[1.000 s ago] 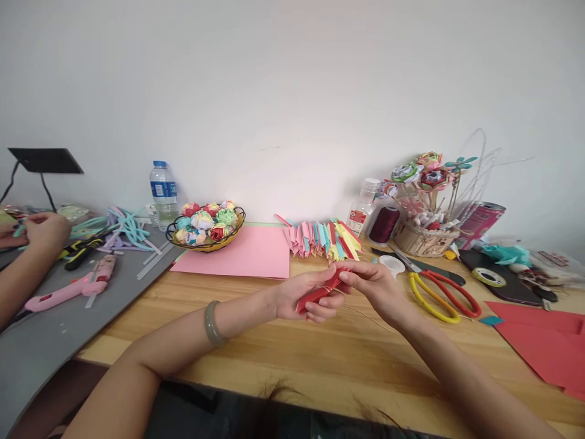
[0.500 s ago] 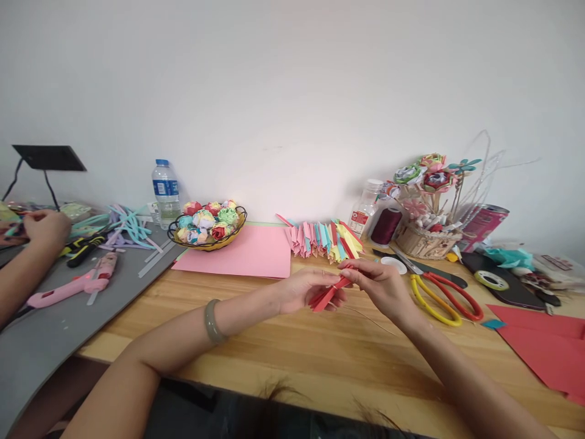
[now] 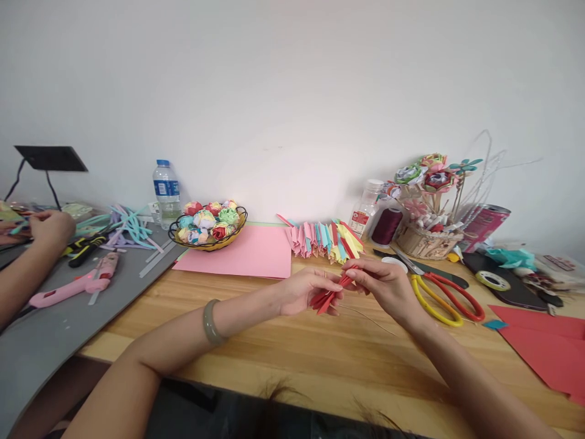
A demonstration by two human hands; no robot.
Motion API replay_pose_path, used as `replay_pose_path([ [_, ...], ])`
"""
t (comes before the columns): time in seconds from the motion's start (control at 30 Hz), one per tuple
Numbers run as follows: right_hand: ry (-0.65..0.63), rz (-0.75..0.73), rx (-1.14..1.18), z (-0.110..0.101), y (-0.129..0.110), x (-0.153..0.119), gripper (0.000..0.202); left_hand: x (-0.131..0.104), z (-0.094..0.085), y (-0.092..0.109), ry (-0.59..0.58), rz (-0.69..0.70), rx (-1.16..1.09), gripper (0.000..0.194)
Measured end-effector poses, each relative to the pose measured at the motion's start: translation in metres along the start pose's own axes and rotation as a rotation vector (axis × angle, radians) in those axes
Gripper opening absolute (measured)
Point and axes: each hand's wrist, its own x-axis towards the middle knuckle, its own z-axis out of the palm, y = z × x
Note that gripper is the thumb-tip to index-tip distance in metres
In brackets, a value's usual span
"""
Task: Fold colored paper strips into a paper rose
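Between my two hands, above the wooden table, is a bundle of folded red paper (image 3: 325, 300), its pleats fanning out at the lower left end. My left hand (image 3: 305, 290) closes on the fanned part with thumb and fingers. With thumb and fingertips, my right hand (image 3: 375, 280) pinches the narrow upper end. A thin pale thread or wire (image 3: 372, 320) trails from near the bundle toward the right over the wood. Just behind my hands lies a row of pleated coloured papers (image 3: 320, 239). Scissors with yellow and red handles (image 3: 441, 299) rest to the right.
Pink paper (image 3: 247, 259) lies under a basket of paper flowers (image 3: 208, 227). Red sheets (image 3: 543, 347) are at far right. A thread spool (image 3: 386, 226) and flower basket (image 3: 428, 242) stand behind. At left are a pink glue gun (image 3: 77, 286) and another person's hand (image 3: 52, 228).
My fingers have shifted slightly on the red paper, and its lower pleats have spread and tipped a little. The bundle stays in both hands. The other person's hand moved slightly right.
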Motion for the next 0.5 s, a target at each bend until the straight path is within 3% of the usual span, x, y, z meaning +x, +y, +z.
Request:
replay_pose_path([
  [0.33,-0.034,0.027,0.074,0.0039,-0.0004,-0.0023,0.022,0.0014,0.0010,0.0010,0.046,-0.006,0.158,0.010],
  [0.5,0.021,0.085,0.019,0.0010,0.0048,0.0017,0.032,0.0016,-0.0014,0.0005,-0.015,0.019,0.050,0.016],
])
